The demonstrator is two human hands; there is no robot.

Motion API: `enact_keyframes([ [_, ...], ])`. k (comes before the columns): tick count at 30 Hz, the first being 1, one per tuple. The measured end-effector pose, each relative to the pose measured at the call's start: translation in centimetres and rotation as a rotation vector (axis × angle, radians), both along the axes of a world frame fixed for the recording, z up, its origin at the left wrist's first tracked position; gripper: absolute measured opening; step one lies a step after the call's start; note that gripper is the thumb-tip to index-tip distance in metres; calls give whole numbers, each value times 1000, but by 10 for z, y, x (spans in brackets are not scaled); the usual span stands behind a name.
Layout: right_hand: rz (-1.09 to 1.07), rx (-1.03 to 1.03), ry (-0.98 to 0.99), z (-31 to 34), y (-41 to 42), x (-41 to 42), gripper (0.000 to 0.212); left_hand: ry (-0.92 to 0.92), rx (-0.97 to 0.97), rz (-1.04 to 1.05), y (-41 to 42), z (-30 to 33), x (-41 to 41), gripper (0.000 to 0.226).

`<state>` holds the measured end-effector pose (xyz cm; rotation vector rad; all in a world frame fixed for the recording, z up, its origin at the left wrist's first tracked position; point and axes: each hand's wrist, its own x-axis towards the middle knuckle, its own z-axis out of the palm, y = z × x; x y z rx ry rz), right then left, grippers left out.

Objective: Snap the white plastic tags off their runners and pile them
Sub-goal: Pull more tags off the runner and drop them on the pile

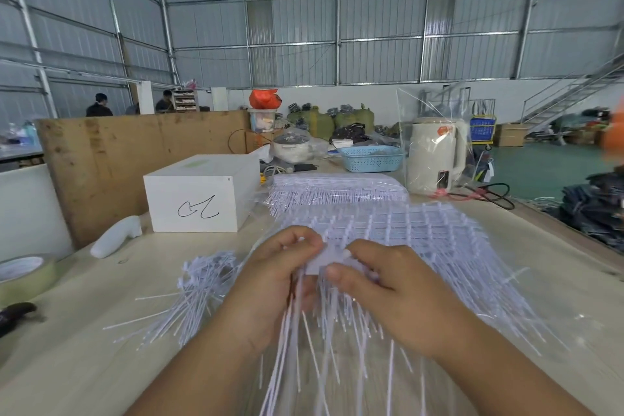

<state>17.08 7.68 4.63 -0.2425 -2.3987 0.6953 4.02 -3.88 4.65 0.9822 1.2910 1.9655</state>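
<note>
Left hand: fingers curled round a bundle of tags, pinching its left side; stems trail down toward the near edge.
Right hand: thumb and forefinger pinched on the right side of the same bundle, touching the left hand's fingertips.
Tag axis: long stems run near-far, heads at the far end between the two hands.
Runner sheets: spread on the counter just beyond and right of the hands; right hand is nearer.
Stack of sheets: farther back, centre.
Pile of freed tags: left of the left hand, on the counter; left hand is nearer for dropping.
Judged step: twisting the bundle free of its runner.
Hidden: the joint between tags and runner is covered by the fingers; motion blur smears the stems, so whether the bundle is already free cannot be told.
</note>
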Motion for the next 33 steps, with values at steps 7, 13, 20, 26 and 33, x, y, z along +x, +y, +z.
enact_keyframes([
  [7,127,-135,-5,-2,8,-2,33,154,-25,38,0,-4,-9,21],
  [13,69,-98,68,-3,9,-4,29,113,-3,47,-2,-1,-6,15],
  [20,-95,36,280,-3,-4,-12,36,8,153,294,7,-1,7,32],
  [26,-133,-64,415,-5,-19,-19,36,-251,184,331,6,3,9,27],
  [33,45,-266,436,5,-9,-10,28,-312,53,255,3,4,-9,23],
])
